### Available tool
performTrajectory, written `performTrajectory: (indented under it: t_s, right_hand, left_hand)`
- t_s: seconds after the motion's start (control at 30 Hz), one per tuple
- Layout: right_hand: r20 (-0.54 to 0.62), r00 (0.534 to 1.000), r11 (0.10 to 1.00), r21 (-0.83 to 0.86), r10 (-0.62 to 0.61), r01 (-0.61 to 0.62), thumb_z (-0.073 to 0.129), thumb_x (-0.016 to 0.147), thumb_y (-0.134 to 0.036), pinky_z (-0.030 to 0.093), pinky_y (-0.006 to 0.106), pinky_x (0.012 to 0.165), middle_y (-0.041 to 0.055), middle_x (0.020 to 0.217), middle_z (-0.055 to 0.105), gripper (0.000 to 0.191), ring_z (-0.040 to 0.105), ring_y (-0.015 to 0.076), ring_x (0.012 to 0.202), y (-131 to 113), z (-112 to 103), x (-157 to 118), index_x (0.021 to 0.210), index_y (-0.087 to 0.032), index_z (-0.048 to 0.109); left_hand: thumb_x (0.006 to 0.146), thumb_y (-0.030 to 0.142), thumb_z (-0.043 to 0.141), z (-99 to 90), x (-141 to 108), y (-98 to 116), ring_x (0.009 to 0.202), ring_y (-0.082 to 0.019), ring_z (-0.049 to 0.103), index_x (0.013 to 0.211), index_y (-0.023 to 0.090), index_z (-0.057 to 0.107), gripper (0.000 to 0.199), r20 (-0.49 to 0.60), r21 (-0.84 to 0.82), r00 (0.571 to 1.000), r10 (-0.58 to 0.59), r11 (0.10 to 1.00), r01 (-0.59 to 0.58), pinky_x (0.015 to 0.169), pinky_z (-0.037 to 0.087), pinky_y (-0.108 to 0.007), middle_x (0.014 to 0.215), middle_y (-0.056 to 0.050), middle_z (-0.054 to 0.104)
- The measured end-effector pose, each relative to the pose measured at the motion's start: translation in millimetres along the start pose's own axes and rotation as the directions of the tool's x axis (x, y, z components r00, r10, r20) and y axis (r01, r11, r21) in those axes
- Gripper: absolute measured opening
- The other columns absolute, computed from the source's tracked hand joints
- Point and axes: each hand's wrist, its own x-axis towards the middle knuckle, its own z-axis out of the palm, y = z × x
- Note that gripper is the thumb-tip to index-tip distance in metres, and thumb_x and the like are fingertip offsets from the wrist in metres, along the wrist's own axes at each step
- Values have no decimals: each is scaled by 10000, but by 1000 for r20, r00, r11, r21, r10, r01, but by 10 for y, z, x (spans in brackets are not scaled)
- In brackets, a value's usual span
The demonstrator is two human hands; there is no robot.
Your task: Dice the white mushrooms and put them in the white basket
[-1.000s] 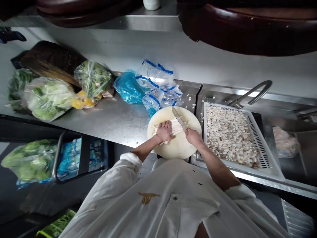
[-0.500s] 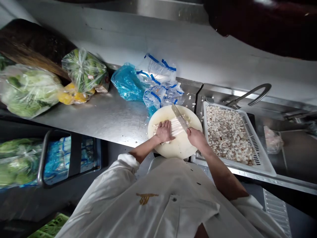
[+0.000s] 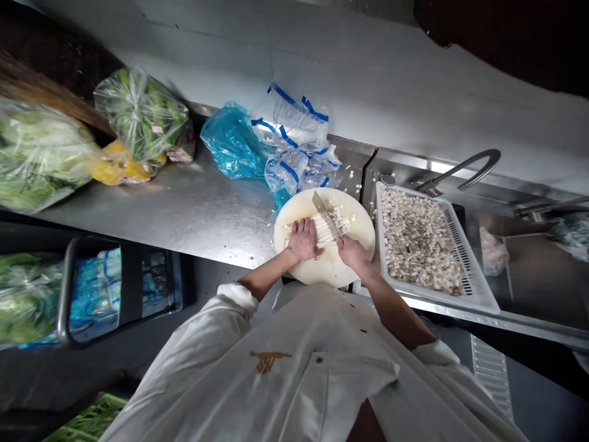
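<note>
Steel bench (image 3: 211, 221) alongside, and on the round board (image 3: 324, 270) the left hand (image 3: 302, 240) lies flat, unclenched, across pale strips (image 3: 324, 231), seemingly steadying them, while the right hand (image 3: 352, 254) has its grip round the knife (image 3: 326, 215), blade slanting clear of those fingers.

The cutting board (image 3: 329, 270) lies on the counter (image 3: 197, 215), directly left of the perforated tray (image 3: 481, 299). Strips (image 3: 326, 229) lie on the board; the left hand (image 3: 302, 238) rests on their left end. The right hand (image 3: 352, 253) holds the knife (image 3: 324, 211), whose blade lies across the strips, with cut pieces (image 3: 341, 217) to its right. The tray sits over the sink and contains chopped pieces (image 3: 416, 239). The faucet (image 3: 431, 186) stands behind the tray. Plastic wrappers (image 3: 301, 166) lie behind the board; bagged vegetables (image 3: 142, 116) occupy the counter's left end.
</note>
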Motion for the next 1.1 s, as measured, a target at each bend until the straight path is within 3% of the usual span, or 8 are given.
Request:
performTrajectory:
  t_s: [0.2, 0.37, 0.43, 0.53, 0.67, 0.77, 0.9, 1.1]
  right_hand:
    - [-54, 998, 999, -27, -41, 39, 281, 1143, -452, 476, 327, 920, 169, 1178, 773, 505, 725, 282, 1108, 46, 73, -109, 1267, -181, 689]
    - [4, 1000, 1000, 7, -16, 16, 293, 1145, -418, 476, 315, 912, 167, 1229, 767, 478, 723, 273, 1125, -87, 238, 84, 1334, -176, 660]
    - [-10, 999, 999, 17, -40, 40, 297, 1148, -415, 466, 308, 933, 167, 1247, 765, 479, 714, 268, 1152, -105, 245, 184, 1331, -172, 667]
    - [-37, 997, 997, 32, -71, 72, 296, 1153, -416, 454, 291, 949, 160, 1251, 767, 489, 707, 259, 1173, -62, 214, 242, 1290, -170, 697]
    - [-91, 994, 997, 23, -68, 70, 316, 1149, -432, 455, 288, 924, 151, 1210, 782, 479, 718, 261, 1140, 22, 128, 109, 1226, -182, 717]
    - [-130, 988, 997, -1, -80, 80, 322, 1146, -431, 457, 299, 903, 143, 1161, 794, 458, 733, 267, 1085, 71, 45, -85, 1213, -194, 708]
    - [-96, 991, 995, -12, -97, 96, 313, 1145, -440, 463, 303, 907, 144, 1152, 792, 460, 738, 265, 1078, 57, 35, -247, 1207, -199, 699]
    - [23, 1000, 1000, -5, -4, 4, 297, 1147, -427, 481, 325, 944, 170, 1223, 767, 472, 725, 269, 1137, -192, 106, -46, 1319, -179, 659]
  left_hand:
    - [891, 732, 556, 72, -36, -66, 1602, -459, 250, 1656, -40, 259, 1127, -44, -4, 999, 14, 1000, -14, 1332, 81, -591, 1693, -309, 311]
    - [913, 660, 592, 77, -95, -59, 1571, -491, 298, 1625, -44, 325, 1035, -107, -1, 993, 43, 999, -43, 1315, 124, -638, 1665, -332, 344]
    - [916, 618, 632, 42, -107, -65, 1571, -470, 312, 1578, 39, 449, 899, -160, -11, 982, 96, 995, -99, 1314, 158, -639, 1666, -292, 369]
    - [957, 483, 628, 13, -121, -83, 1589, -400, 307, 1321, 173, 689, 483, -217, -13, 941, 259, 963, -268, 1337, 183, -594, 1631, -174, 464]
    - [954, 355, 617, 42, -160, -100, 1585, -355, 320, 1101, 201, 745, 248, -239, -49, 911, 335, 933, -356, 1352, 203, -570, 1518, -130, 569]
    - [916, 388, 679, 51, -183, -118, 1573, -364, 328, 1134, 189, 715, 298, -280, -88, 932, 229, 961, -263, 1355, 189, -576, 1489, -163, 564]
    - [833, 589, 760, 56, -144, -153, 1537, -408, 355, 1332, 158, 602, 678, -293, -141, 955, 41, 986, -85, 1333, 187, -619, 1490, -213, 528]
    - [804, 696, 723, 106, -96, -131, 1487, -428, 399, 1474, 110, 465, 927, -209, -147, 977, -43, 989, 12, 1303, 227, -600, 1547, -252, 463]
